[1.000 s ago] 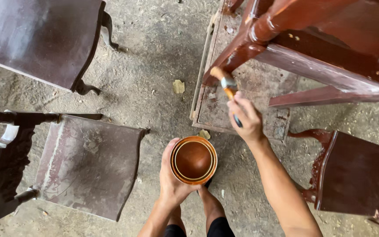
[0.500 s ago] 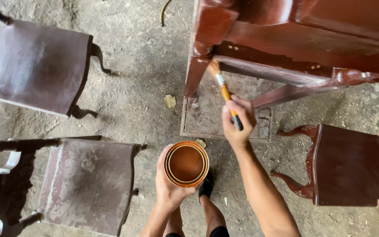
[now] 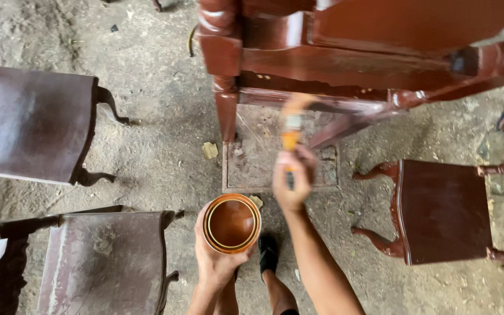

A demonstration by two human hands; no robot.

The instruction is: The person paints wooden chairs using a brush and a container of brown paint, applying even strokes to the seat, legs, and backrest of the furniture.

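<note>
The can [image 3: 231, 223] is held in the left hand [image 3: 216, 262], left of the right hand [image 3: 291, 182] with the brush [image 3: 291, 131]; two chairs [image 3: 30, 131] are set further left.

Chairs [image 3: 30, 125] crowd left, stool [image 3: 444, 213] right, bare floor [image 3: 158, 151] between

glossy varnished wood frame [image 3: 345, 58], rough concrete floor [image 3: 147, 87]

Your single head camera looks steeply down from standing height at the floor [image 3: 147, 146], hands close below.
</note>
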